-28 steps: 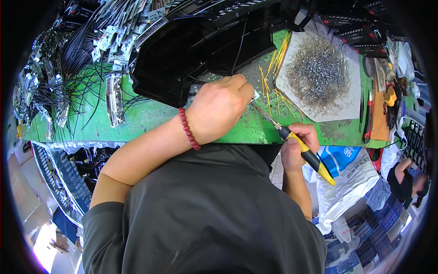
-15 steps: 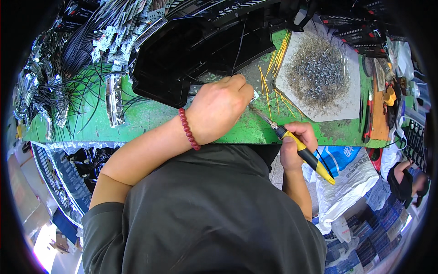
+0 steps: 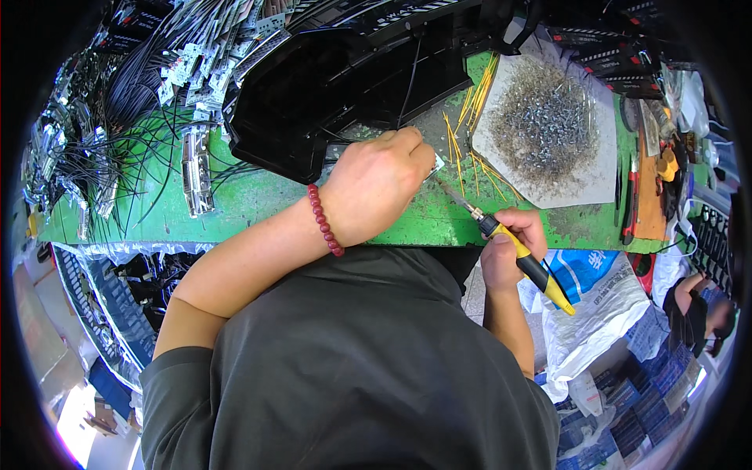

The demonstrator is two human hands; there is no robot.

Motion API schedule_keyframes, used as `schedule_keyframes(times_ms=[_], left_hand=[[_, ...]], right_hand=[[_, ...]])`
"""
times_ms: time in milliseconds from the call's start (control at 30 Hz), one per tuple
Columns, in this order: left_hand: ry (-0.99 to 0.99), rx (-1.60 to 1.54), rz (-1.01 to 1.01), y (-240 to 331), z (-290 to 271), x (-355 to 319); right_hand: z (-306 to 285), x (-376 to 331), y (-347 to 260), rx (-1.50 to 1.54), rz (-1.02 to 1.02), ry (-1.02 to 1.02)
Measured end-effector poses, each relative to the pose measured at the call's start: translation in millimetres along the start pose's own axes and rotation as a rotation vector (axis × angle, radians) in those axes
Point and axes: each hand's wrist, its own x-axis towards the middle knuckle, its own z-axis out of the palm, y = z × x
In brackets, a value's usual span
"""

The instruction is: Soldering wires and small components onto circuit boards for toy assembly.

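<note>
My right hand (image 3: 513, 247) is closed around the yellow and black handle of a soldering iron (image 3: 540, 278). The iron's metal tip points up and left, a short way from the fingers of my left hand (image 3: 380, 176). That left hand is closed over the green table (image 3: 274, 215), beside a large black plastic shell (image 3: 274, 117). A small whitish piece (image 3: 438, 163) shows at its fingertips; the rest of what it grips is hidden under the hand. A thin black wire (image 3: 410, 82) crosses the shell above my fingers.
Yellow wires (image 3: 454, 145) lie right of my left hand. Farther right, a pale sheet (image 3: 576, 192) bears a heap of small metal parts (image 3: 548, 117). Light boards with black wires (image 3: 188, 70) pile up at far left. Pliers (image 3: 631, 200) lie near the right edge. Another person (image 3: 689, 313) is at the right.
The soldering iron's tip has drawn back slightly to the right, away from the whitish piece at my left fingertips. My left hand stays almost in place.
</note>
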Motion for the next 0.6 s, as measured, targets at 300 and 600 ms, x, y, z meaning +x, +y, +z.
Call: schedule_keyframes(times_ms=[300,600], left_hand=[[-0.017,-0.045,0.000,-2.6,-3.4,0.6],[0.030,-0.401,-0.089,7.7,-36.6,-4.0]], right_hand=[[11.9,8.5,-7.6,-0.148,-0.141,-0.202],[43.7,68.3,-25.0,-0.554,-0.814,-0.456]])
